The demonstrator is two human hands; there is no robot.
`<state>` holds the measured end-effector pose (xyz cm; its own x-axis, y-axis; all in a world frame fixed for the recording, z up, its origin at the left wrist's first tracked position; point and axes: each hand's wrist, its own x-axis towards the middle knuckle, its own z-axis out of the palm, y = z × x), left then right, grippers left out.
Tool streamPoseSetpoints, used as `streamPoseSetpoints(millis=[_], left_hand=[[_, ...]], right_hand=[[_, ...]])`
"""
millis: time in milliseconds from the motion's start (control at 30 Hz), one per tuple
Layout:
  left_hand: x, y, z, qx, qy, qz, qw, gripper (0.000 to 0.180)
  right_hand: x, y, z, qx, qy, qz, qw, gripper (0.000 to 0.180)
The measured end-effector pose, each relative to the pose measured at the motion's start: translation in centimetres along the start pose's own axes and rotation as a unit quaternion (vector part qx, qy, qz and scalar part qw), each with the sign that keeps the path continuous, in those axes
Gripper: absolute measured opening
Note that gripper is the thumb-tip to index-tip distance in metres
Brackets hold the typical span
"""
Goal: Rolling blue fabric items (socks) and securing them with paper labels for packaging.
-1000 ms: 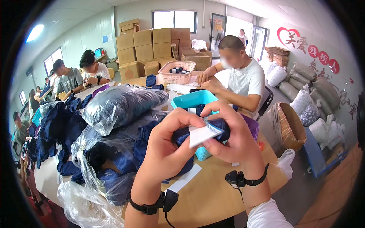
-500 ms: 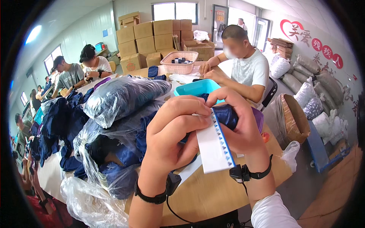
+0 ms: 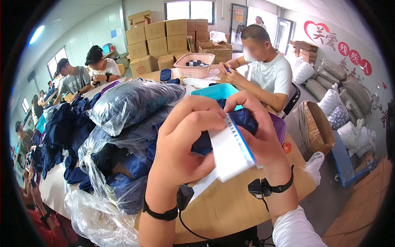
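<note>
Close in front of me, a white paper band (image 3: 230, 158) with a blue patterned edge hangs from the pinched fingers of my left hand (image 3: 183, 138). My right hand (image 3: 267, 142) is curled around a folded dark navy fabric piece (image 3: 245, 120), its fingertips close to the left ones. The navy cloth also shows behind the left fingers, and its full shape is hidden. Just beyond my hands stands a turquoise basin (image 3: 214, 91) with dark cloth in it. A purple container (image 3: 278, 126) is partly covered by my right hand.
Navy garments and a plastic-wrapped bundle (image 3: 135, 105) cover the left of the table (image 3: 222, 210). A pink basket (image 3: 194, 66) holds small rolled items. Across from me a person (image 3: 263, 70) works with a small blue thing. An open carton (image 3: 317, 127) stands at right.
The paper band has swung and tilted slightly, its lower end blurred by motion. Both hands stay almost in place. Across the table, the person's hands have come together higher around a small blue thing.
</note>
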<state>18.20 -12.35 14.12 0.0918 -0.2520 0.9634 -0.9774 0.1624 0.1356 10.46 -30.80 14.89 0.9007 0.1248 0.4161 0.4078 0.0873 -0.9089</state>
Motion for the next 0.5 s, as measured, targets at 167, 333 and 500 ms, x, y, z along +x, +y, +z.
streamPoseSetpoints(millis=[167,333,500], left_hand=[[0.3,-0.2,-0.7,-0.097,-0.036,-0.044,0.994,0.03],[-0.1,0.0,-0.9,-0.145,-0.072,-0.09,0.983,0.027],[0.2,0.4,-1.9,-0.093,-0.101,-0.06,0.989,0.03]], right_hand=[[0.7,-0.2,-1.4,-0.277,-0.032,-0.227,0.933,0.069],[1.3,-0.3,-2.3,-0.396,-0.069,-0.335,0.852,0.062],[0.7,-0.5,-1.0,-0.373,-0.055,-0.305,0.875,0.052]])
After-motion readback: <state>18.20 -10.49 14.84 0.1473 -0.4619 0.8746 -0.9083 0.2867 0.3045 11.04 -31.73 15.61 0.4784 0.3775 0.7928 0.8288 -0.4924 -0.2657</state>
